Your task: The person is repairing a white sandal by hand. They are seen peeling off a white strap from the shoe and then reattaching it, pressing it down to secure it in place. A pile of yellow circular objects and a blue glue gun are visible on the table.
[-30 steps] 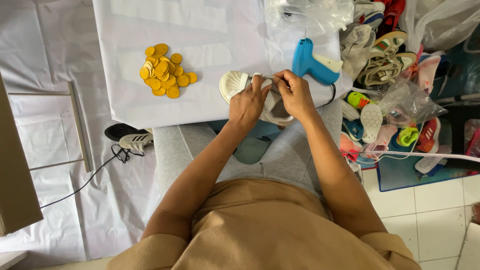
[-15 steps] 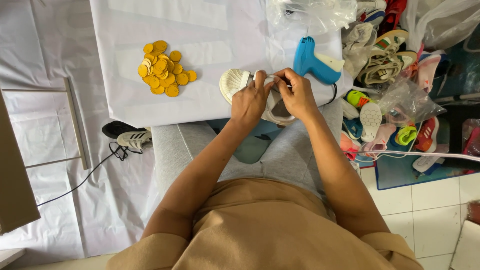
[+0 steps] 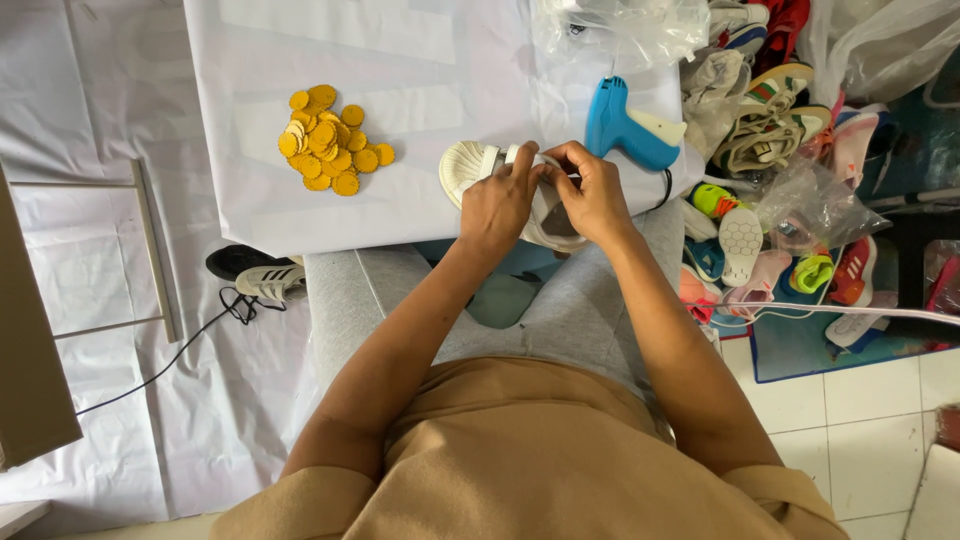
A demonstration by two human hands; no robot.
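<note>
Hands, both closed on one white shoe at the near edge of the white-covered table. Left hand grips the shoe from above, fingers curled over its upper; right hand pinches the other end, fingertips bent in toward the left hand. Shoe is held just above the table edge, over the lap. Its ribbed white toe sticks out to the left of the left hand; its long axis runs left to right across the view, toe to the left, sole edge toward the table. Heel end is hidden under the right hand.

Compared with a second ago: hands and shoe sit in nearly the same spot and pose; only the fingers have shifted slightly on the shoe. Other items have not moved.

Blue glue gun: on the table just beyond the right hand, pale nozzle pointing right, not touched.
Heap of yellow round discs: on the table, well to the left of the shoe.
Clear plastic bag: far edge of table, crumpled.
Pile of mixed shoes: on the floor to the right of the table.
Black-and-white sneaker: on the floor sheet to the left, beside a black cable.
</note>
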